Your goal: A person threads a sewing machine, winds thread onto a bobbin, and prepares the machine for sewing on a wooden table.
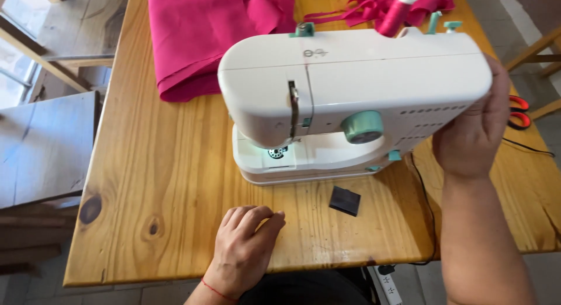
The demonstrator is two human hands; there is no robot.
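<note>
Over on the left a grey board [41, 147] sits beside the wooden table [152, 165], and up top a folded pink cloth [198, 30] lies flat on the wood, touching the back-left of the machine. Down at the near edge, the left hand [245, 246] rests on the tabletop, fingers curled loosely under, nothing in them, a thin red string at the wrist. Centre stage is the white sewing machine [350, 83] with mint-green knobs, standing upright in the middle of the table, needle end toward the left, a pink thread spool [394, 16] perched on top at the back. Just in front of its base lies a small black square piece [345, 200], apart from both hands. Now the right hand [473, 130] is up against the machine's right end, palm pressed to the side, fingers wrapped behind it out of sight, so a grip of sorts on the casing. Far right, red-handled scissors [519, 113] peek out behind that hand, and a black cable [423, 200] trails off the table edge
</note>
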